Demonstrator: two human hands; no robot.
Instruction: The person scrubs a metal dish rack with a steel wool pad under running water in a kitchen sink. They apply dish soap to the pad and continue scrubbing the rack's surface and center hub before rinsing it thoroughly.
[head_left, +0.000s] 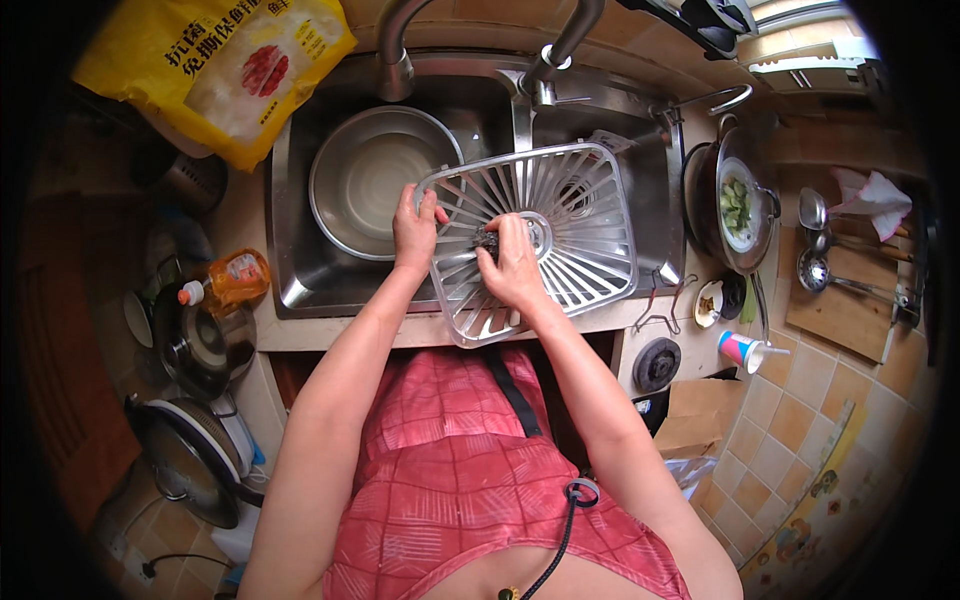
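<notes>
A clear plastic slotted tray (589, 225), with slots fanning out from a round hub, is tilted over the front of a double-bowl steel sink (480, 296). My left hand (416, 229) grips its left edge near the upper corner. In my right hand (514, 259) is a dark steel-wool scrubber (487, 241), pressed against the tray just left of the hub. Behind my left hand, a round metal basin (375, 176) holding cloudy liquid sits in the left bowl. Through the slots the drain (577, 195) of the right bowl shows.
A curved faucet (395, 71) arches over the left bowl. Left stand an orange dish-soap bottle (240, 277) and a lidded pot (214, 341). A yellow plastic bag (225, 75) overhangs the back left. To the right are a wok (750, 232) holding chopped greens, a paper cup (739, 351) and hanging ladles (814, 210).
</notes>
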